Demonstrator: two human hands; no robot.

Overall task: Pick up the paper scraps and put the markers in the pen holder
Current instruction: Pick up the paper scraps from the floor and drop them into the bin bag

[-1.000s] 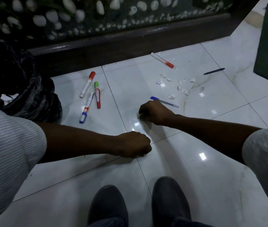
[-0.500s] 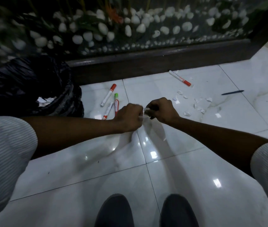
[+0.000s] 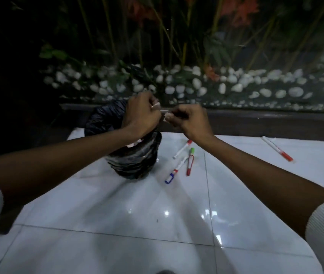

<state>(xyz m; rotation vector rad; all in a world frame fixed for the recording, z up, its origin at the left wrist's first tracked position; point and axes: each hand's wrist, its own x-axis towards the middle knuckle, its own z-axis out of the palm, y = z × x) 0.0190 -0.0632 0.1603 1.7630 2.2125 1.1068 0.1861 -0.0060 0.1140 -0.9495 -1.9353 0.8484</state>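
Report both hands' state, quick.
Left hand: closed, pinching paper scraps above the black bin bag.
Right hand: closed, pinching a scrap too.

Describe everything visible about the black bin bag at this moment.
The crinkled, glossy black plastic bin bag appears to line a small bin standing upright on the white tiled floor, close to the dark ledge. Its mouth is open, and pale scraps show inside. The left hand hovers above the opening and hides part of the rim; contact cannot be judged. The nearest markers lie to its right, apart from it.
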